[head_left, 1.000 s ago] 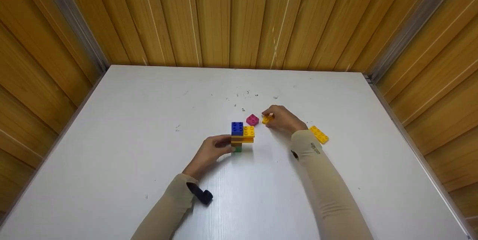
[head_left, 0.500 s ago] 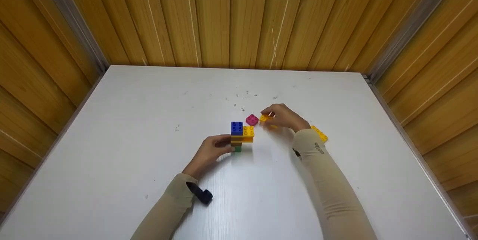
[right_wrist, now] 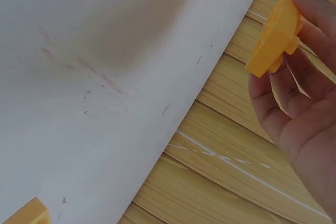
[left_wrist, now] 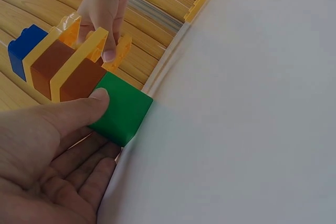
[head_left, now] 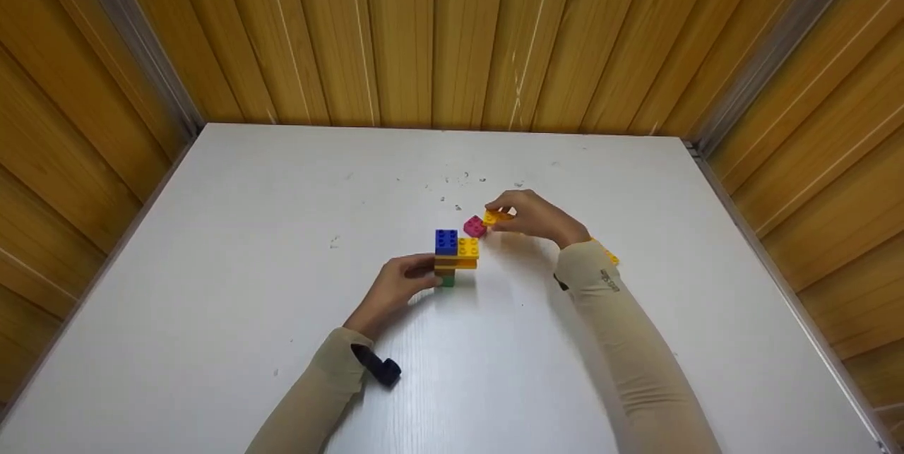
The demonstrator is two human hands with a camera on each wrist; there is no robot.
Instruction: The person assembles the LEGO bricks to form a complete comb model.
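Observation:
A stack of toy building bricks stands on the table, with a green brick (left_wrist: 125,109) at the bottom. Above it, brown bricks alternate with two longer yellow bricks, which stick out to one side, and a blue brick (head_left: 446,242) sits on top. My left hand (head_left: 399,284) grips the stack low down, its thumb against the green brick. My right hand (head_left: 535,215) pinches a flat yellow brick (right_wrist: 277,32) between thumb and fingertips, raised off the table behind the stack. A pink brick (head_left: 474,227) lies on the table just beside the held yellow one in the head view.
Another yellow brick (head_left: 611,256) lies on the right, partly covered by the right sleeve (head_left: 597,277). The white table (head_left: 233,256) carries small dark marks toward its back. Yellow wood-look walls (head_left: 402,37) enclose it at the back and sides.
The right hand has lifted the yellow brick and carried it slightly left and away, up beside the pink brick. The left hand and the stack stay in place.

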